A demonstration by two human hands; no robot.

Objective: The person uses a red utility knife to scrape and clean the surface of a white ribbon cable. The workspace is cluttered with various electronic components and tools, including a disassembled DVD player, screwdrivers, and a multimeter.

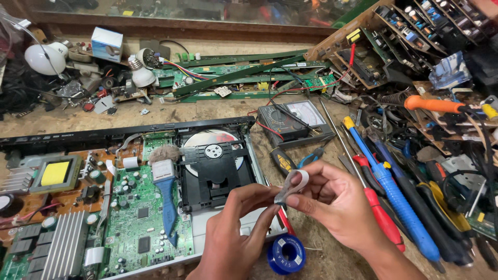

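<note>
Over an opened disc player (pixel 129 207) on a cluttered repair bench, a person's two hands work a short pale strip (pixel 291 185), seemingly tape or a flat ribbon, held just right of the player's black disc tray (pixel 212 168); the step in hand looks like freeing or straightening the strip, which loops up between the two hands. The left hand (pixel 233 233) has thumb and forefinger pinched shut on the strip's lower end, remaining fingers curled under; the right hand (pixel 332 199) grips the upper loop between thumb and forefinger (pixel 298 201), likewise closed tight, other fingers loosely bent behind. The next move would seem to call for a steady pull with both pinches kept firm, so the thin strip neither twists nor sticks to itself. A blue roll (pixel 286 254) lies just off the player's front right corner, below the hands; a blue-handled brush (pixel 166 199) rests on the player's green circuit board (pixel 137 223); a black analogue meter (pixel 293 122) sits beyond the player's back right corner; blue and red screwdrivers (pixel 391 199) lie well right of it.
</note>
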